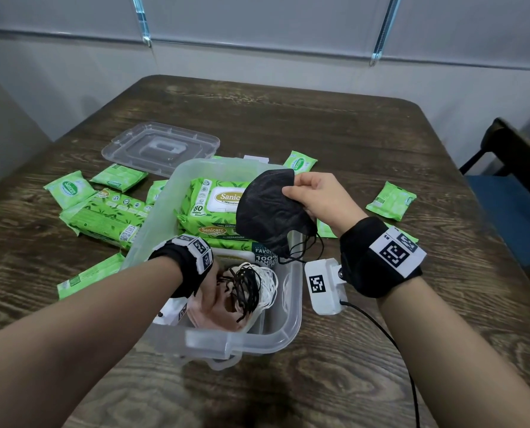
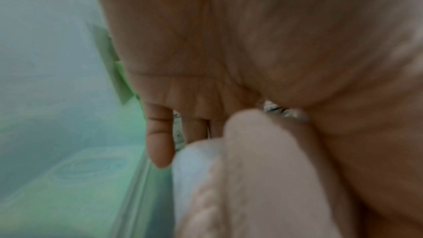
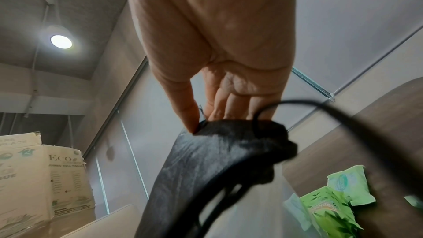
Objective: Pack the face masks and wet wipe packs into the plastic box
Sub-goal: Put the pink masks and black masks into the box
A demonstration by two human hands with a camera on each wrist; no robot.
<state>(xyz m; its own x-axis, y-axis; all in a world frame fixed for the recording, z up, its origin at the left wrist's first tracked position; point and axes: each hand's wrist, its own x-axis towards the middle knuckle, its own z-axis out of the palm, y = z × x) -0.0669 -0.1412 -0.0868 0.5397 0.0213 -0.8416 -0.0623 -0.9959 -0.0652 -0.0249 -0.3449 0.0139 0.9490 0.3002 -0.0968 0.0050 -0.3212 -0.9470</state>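
A clear plastic box stands mid-table with large green wet wipe packs in its far half. My left hand is down in the near half, its fingers straight against a bundle of pink and white face masks with tangled black and white ear loops. The pink mask fills the left wrist view. My right hand pinches a black face mask by its top edge above the box, loops dangling. Thumb and fingers grip the black mask in the right wrist view.
The clear lid lies behind the box. Small green wipe packs and a large pack are scattered left of it, others at right. A dark chair stands at the table's right edge. Cardboard cartons are stacked nearby.
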